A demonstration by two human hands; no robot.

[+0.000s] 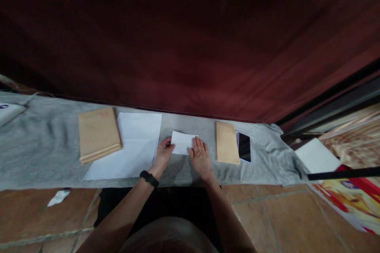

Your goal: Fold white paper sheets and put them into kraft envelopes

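Note:
A small folded white paper (181, 143) lies on the grey cloth in front of me. My left hand (164, 151) pinches its left edge between thumb and fingers, and a dark band circles that wrist. On the paper's right end, my right hand (200, 156) rests palm down with its fingers stretched out. Left of my hands are large white sheets (139, 142), with a stack of brown envelopes (98, 132) overlapping their left side. To the right lies a smaller stack of brown envelopes (227, 142).
A phone (244, 147) lies beside the right envelopes. Grey cloth (44, 146) covers the narrow surface, backed by a dark red panel (190, 47). A white object (10, 112) sits far left. A colourful box (350, 197) stands right, and a white scrap (58, 197) lies on the tiled floor.

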